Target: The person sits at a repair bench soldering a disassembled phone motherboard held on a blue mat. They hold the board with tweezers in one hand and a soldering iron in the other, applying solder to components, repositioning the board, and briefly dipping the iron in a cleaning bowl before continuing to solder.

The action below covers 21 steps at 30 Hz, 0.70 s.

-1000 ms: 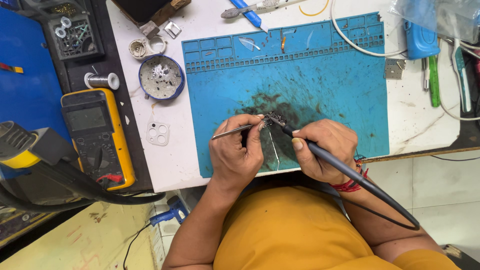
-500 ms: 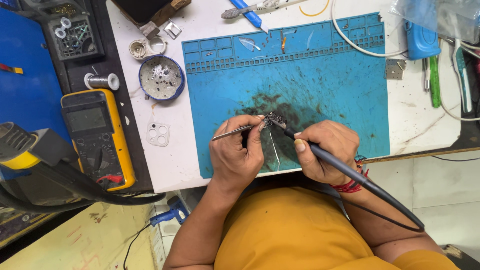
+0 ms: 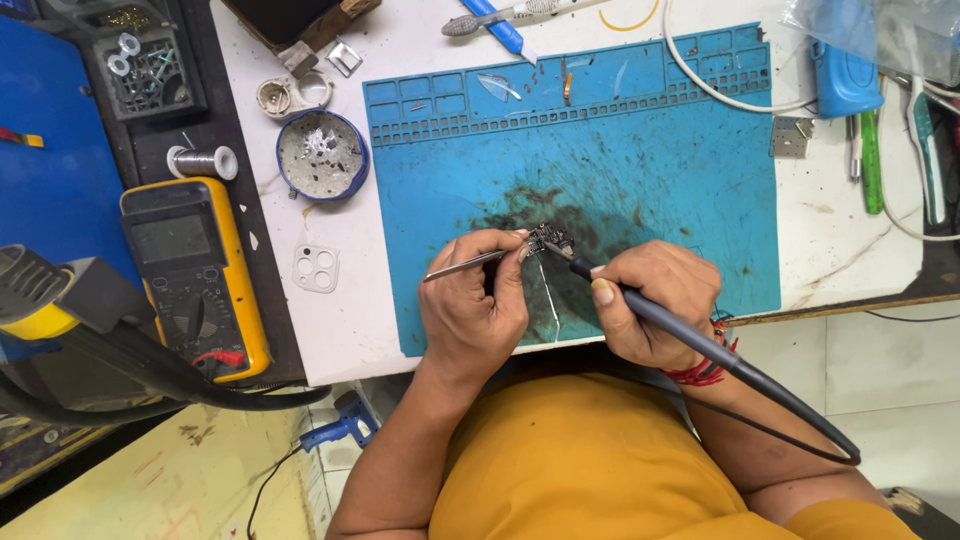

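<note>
Here, a pair of metal tweezers [image 3: 470, 264] is pinched between the fingers [image 3: 500, 262] of the left hand [image 3: 472, 310], their tips set against a small dark circuit part [image 3: 550, 240]. A black soldering iron [image 3: 700, 345] is gripped pen-fashion by the fingers [image 3: 604, 292] of the right hand [image 3: 655, 300], its tip brought to the same part from the right. The part is seen lying on a scorched dark patch in the near middle of a blue work mat [image 3: 650, 170], which is spread over the white counter [image 3: 340, 330]. A red thread [image 3: 705, 370] is worn at the right wrist, and the iron's cable is led off to the near right. To the left of the mat, a round blue tin [image 3: 322, 155] of grey residue and a white camera frame [image 3: 316, 268] are found. Farther left, a yellow multimeter [image 3: 195, 275] and a solder spool [image 3: 202, 161] are laid on a dark strip.
</note>
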Motion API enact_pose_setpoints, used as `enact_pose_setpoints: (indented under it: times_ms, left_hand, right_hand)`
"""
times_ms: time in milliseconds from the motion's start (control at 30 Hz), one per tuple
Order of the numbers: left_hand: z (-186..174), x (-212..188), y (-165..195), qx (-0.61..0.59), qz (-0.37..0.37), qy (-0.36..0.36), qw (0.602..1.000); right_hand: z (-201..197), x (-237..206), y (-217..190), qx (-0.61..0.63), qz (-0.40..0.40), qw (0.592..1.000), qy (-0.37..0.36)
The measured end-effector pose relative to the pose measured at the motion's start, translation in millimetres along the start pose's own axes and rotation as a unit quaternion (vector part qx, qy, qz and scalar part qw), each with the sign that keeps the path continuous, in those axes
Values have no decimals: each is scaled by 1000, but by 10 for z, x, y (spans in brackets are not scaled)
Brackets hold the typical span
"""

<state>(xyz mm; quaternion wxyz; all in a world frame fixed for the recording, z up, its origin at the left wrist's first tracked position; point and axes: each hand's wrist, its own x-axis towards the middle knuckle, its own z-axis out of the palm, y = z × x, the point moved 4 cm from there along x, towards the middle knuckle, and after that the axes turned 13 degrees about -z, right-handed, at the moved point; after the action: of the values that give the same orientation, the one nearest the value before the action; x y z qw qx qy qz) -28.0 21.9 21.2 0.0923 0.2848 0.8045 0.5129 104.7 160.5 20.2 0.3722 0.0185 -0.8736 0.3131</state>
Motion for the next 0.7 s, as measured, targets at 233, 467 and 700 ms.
enact_pose_setpoints:
  times_ms: [233, 467, 700]
  left_hand:
    - [2, 2, 3, -5, -2, -3, 1000]
    - [7, -4, 10, 1, -1, -1, 1000]
    - [8, 2, 2, -3, -3, -2, 1000]
  right_hand:
    - [2, 13, -17, -21, 5, 1000, 1]
    - [-4, 25, -27, -20, -11, 1000, -12]
    - [-3, 14, -20, -16, -9, 1000, -4]
